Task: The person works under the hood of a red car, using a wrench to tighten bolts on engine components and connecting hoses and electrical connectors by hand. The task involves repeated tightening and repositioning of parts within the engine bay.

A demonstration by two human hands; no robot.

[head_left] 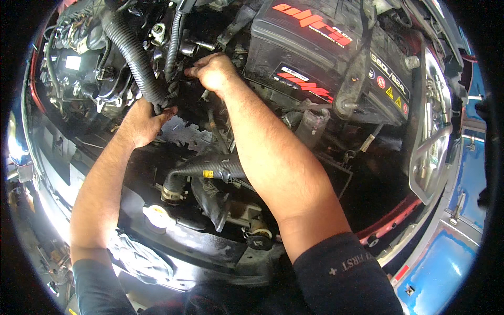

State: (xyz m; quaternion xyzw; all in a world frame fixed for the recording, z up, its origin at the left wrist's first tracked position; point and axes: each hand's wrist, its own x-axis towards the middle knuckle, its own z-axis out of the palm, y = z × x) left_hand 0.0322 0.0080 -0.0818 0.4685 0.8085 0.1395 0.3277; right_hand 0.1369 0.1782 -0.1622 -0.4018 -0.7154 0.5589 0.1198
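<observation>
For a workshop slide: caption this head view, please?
Left hand grips a corrugated black hose while the right hand reaches beside the car battery.

My bare left hand [143,123] curled in a fist, fingers tucked under, my right hand [212,71] just beyond it, knuckles up, fingers bent, both forearms stretched forward, sleeves dark.

Hard daylight glares off the headlight [431,142] and left rim; the engine bay's depths stay shadowed, and fisheye edges bend.
</observation>
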